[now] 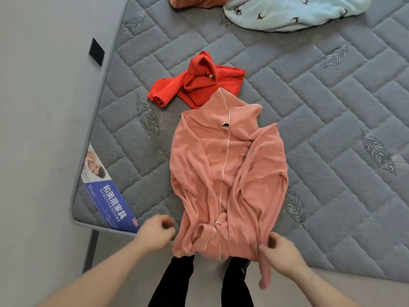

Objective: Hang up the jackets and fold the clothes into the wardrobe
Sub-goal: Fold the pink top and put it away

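A salmon-pink button-up shirt with white piping lies face up on the grey quilted mattress, its sleeves folded in over the front and its hem hanging over the near edge. My right hand pinches the hem at the shirt's lower right corner, and a strip of pink cloth dangles below it. Beside the lower left corner, my left hand has its fingers curled; blur hides whether it holds cloth. A crumpled red garment lies just beyond the shirt's collar.
A light blue fleece item with small bird prints and an orange-brown garment lie at the far end of the mattress. A blue printed label marks the near left corner. My black-trousered legs stand against the bed's edge.
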### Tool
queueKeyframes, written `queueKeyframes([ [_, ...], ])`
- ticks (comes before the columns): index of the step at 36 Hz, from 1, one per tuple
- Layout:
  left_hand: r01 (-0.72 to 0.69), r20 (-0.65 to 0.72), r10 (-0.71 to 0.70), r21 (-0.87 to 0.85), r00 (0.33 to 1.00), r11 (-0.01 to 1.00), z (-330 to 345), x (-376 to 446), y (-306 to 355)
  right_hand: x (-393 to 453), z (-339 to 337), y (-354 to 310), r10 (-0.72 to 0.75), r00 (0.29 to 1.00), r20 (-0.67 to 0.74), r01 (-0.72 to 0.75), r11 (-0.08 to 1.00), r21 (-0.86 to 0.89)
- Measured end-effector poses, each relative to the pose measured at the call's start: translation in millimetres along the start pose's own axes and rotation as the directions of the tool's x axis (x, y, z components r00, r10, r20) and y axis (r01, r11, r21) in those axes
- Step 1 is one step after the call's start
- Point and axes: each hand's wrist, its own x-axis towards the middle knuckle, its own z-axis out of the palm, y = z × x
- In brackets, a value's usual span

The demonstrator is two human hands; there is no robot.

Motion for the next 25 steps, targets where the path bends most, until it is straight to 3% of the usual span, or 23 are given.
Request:
queueKeyframes([
  [3,0.003,-0.218,0.009,0.058,0.976,0.998,-48,31,25,20,-44,-15,0.021,0.989,-0.145,-0.03,0.998,-0.064],
  [7,-0.092,-0.321,0.11,0.07,0.941,0.993,-101,67,83,60,-100,-48,-0.031,0.946,-0.323,0.057,0.996,0.071],
  [10,-0.153,-0.318,0.153,0.026,0.936,0.988,-124,92,130,87,-130,-85,-0.08,0.921,-0.382,0.156,0.972,0.173],
  [15,-0.135,-0.286,0.084,-0.161,0.955,0.978,-139,135,180,124,-157,-144,-0.088,0.92,-0.381,0.204,0.94,0.274],
  [19,-0.09,-0.212,-0.008,-0.445,0.977,0.891,-139,162,197,153,-161,-175,-0.007,0.944,-0.329,0.128,0.93,0.346],
  [25,0.001,-0.096,-0.083,-0.647,0.992,0.763,-142,184,213,177,-163,-207,0.172,0.959,-0.223,-0.041,0.869,0.493],
])
